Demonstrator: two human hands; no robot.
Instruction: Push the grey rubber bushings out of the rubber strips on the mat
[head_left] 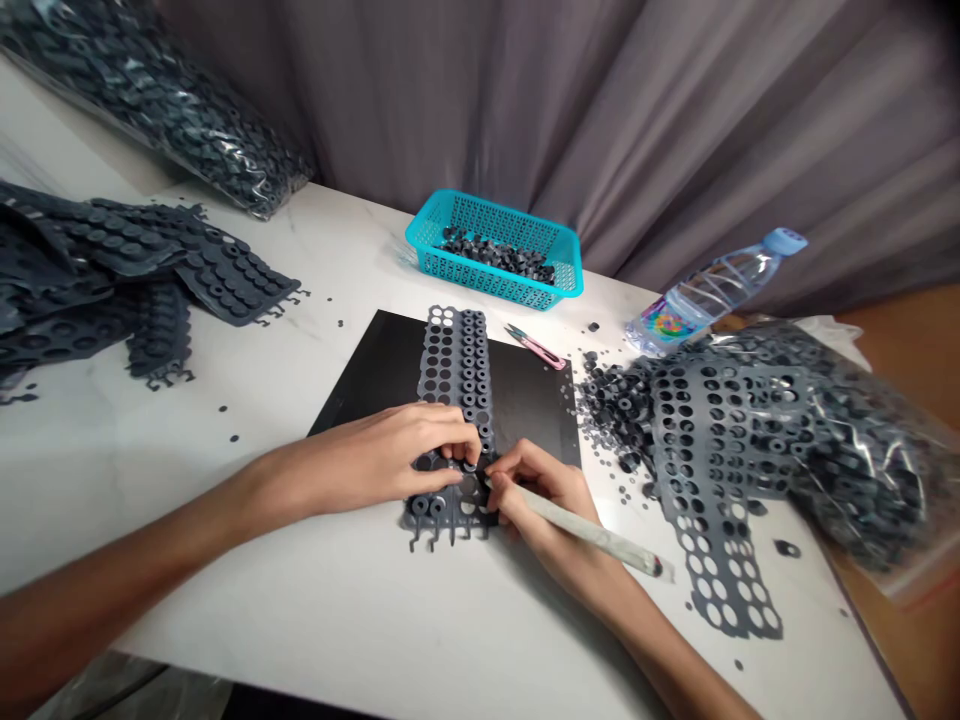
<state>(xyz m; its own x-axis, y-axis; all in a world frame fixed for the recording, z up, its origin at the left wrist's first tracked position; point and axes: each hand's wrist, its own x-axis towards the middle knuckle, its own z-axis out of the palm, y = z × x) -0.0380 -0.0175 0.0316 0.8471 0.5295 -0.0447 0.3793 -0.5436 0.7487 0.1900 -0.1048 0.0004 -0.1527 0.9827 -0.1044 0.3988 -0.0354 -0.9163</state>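
Note:
A dark grey rubber sheet (456, 372) of small round parts lies lengthwise on a black mat (382, 365) in front of me. My left hand (390, 462) rests on the sheet's near end, fingers curled and pressing down on it. My right hand (536, 492) grips a white stick-like tool (592, 532), its tip touching the sheet just beside my left fingertips.
A teal basket (496, 247) holding loose grey rings stands behind the mat. Pink snips (536, 346) lie beside it. Emptied perforated sheets and loose rings (697, 430) pile at the right by a water bottle (709, 290). More full sheets (112, 285) lie at the left, with bagged sheets (172, 110) behind.

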